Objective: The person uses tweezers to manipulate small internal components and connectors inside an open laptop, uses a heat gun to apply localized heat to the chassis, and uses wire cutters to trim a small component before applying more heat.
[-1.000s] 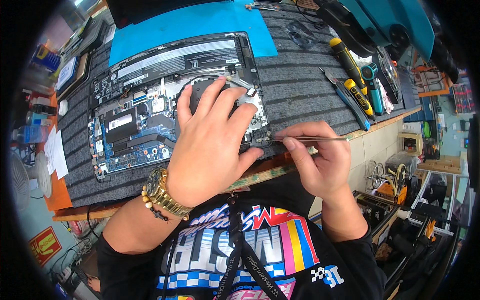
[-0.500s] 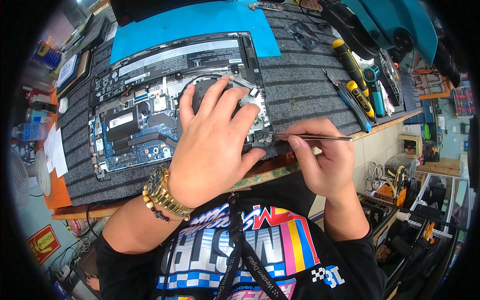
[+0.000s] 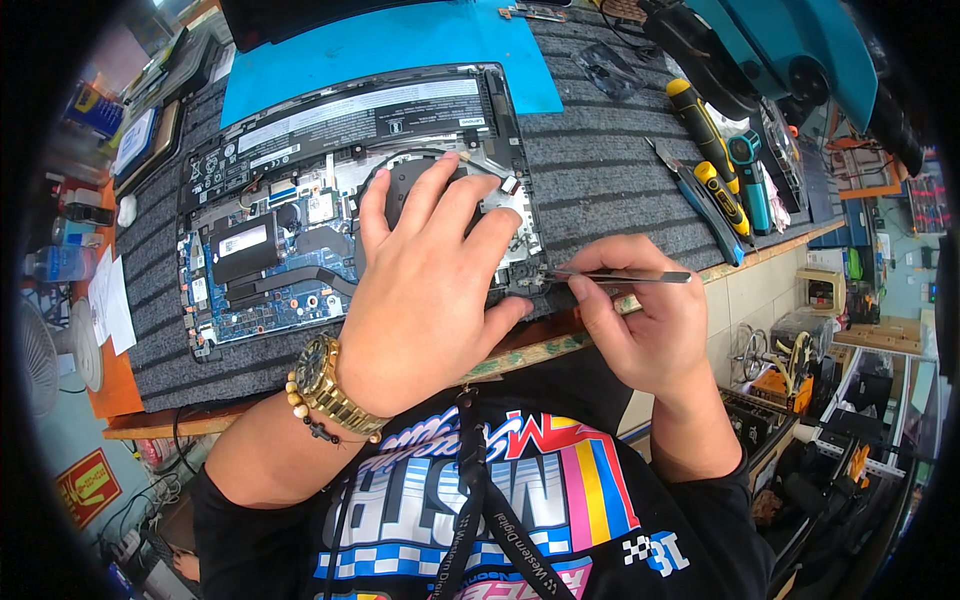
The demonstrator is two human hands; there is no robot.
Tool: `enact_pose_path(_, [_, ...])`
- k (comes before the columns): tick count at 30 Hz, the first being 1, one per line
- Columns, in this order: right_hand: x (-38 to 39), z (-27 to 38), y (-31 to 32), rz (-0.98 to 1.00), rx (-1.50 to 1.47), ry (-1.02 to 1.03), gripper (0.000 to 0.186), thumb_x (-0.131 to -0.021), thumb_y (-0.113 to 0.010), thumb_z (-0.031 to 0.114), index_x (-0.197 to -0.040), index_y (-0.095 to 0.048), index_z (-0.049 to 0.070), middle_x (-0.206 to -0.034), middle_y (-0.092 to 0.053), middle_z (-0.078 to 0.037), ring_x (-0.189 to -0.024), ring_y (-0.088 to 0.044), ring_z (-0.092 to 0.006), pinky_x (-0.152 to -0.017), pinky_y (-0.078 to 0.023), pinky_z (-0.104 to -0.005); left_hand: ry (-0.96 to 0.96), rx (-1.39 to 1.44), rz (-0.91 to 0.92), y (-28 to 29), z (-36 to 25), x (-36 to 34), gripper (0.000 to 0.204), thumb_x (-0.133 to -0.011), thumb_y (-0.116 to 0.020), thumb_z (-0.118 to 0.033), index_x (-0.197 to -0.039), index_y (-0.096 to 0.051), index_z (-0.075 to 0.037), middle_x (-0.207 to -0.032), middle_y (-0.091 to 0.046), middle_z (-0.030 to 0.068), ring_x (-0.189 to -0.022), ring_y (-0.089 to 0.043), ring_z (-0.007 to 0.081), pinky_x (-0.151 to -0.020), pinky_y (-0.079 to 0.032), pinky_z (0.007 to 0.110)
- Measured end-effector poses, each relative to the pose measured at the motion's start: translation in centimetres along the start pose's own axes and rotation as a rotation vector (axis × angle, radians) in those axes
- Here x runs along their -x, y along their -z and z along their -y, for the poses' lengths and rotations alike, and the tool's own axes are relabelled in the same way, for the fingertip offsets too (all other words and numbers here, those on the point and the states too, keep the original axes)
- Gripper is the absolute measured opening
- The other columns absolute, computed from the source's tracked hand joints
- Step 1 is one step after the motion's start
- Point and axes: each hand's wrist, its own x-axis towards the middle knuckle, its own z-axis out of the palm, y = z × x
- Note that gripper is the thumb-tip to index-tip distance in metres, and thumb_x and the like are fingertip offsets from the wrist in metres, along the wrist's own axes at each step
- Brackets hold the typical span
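Observation:
An opened laptop (image 3: 255, 315) lies on a grey ribbed mat, its battery (image 3: 340, 118) along the far side and a blue circuit board at the left. My left hand (image 3: 420, 290) rests over the fan area with its fingers spread, hiding part of the fan. My right hand (image 3: 640, 320) pinches metal tweezers (image 3: 660, 277), their tips at the laptop's lower right corner, where small parts are too small to make out.
A blue mat (image 3: 385, 45) lies behind the laptop. At the right are yellow-black tools (image 3: 720, 195), blue-handled pliers (image 3: 710, 215), a teal device (image 3: 745, 175) and a large teal-black machine (image 3: 750, 55). The bench's wooden front edge (image 3: 535, 355) runs below my hands.
My right hand and the tweezers have shifted slightly at the laptop's corner, first rightward, then a little back to the left. My left hand stays spread on the laptop.

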Motion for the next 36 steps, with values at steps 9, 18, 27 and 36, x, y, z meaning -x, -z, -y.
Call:
enact_pose_path(9, [-1.2,0.5,0.0,0.068,0.060,0.198,0.020,-0.089,-0.079,-0.008,-0.104,-0.070,0.003,-0.093,-0.074,-0.014,-0.081,-0.074,-0.0361,-0.070,-0.059,-0.0412,-0.001,0.007,0.001,0.0,0.0,0.0,0.068,-0.074,-0.100,-0.027,-0.133,-0.069,-0.012,-0.153,-0.061,0.0134,-0.158,-0.045,0.0425,-0.129,-0.022,0.071])
enact_pose_path(18, [-0.9,0.3,-0.4,0.048,0.097,0.193,0.021,-0.089,-0.079,-0.008,-0.103,-0.069,0.004,-0.093,-0.074,-0.013,-0.078,-0.074,-0.0359,-0.068,-0.059,-0.0419,0.000,0.005,0.005,0.0,0.0,0.0,0.069,-0.074,-0.100,-0.027,-0.134,-0.069,-0.013,-0.153,-0.061,0.0133,-0.158,-0.045,0.0425,-0.128,-0.023,0.071])
enact_pose_path(27, [-0.8,-0.3,-0.1,0.001,0.046,0.182,0.019,-0.092,-0.079,-0.007,-0.105,-0.070,0.003,-0.096,-0.076,-0.012,-0.076,-0.076,-0.0315,-0.066,-0.059,-0.0382,0.013,0.003,0.008,0.0,-0.1,0.0,0.068,-0.074,-0.100,-0.027,-0.133,-0.070,-0.013,-0.153,-0.062,0.0125,-0.159,-0.045,0.0417,-0.128,-0.023,0.071])
enact_pose_path(36, [-0.9,0.1,-0.4,0.020,0.081,0.182,0.020,-0.090,-0.080,-0.006,-0.104,-0.069,0.004,-0.093,-0.075,-0.012,-0.076,-0.074,-0.0346,-0.066,-0.058,-0.0411,0.013,0.005,0.015,0.0,-0.1,-0.1,0.068,-0.074,-0.099,-0.027,-0.133,-0.070,-0.013,-0.153,-0.061,0.0126,-0.159,-0.044,0.0414,-0.129,-0.023,0.070])
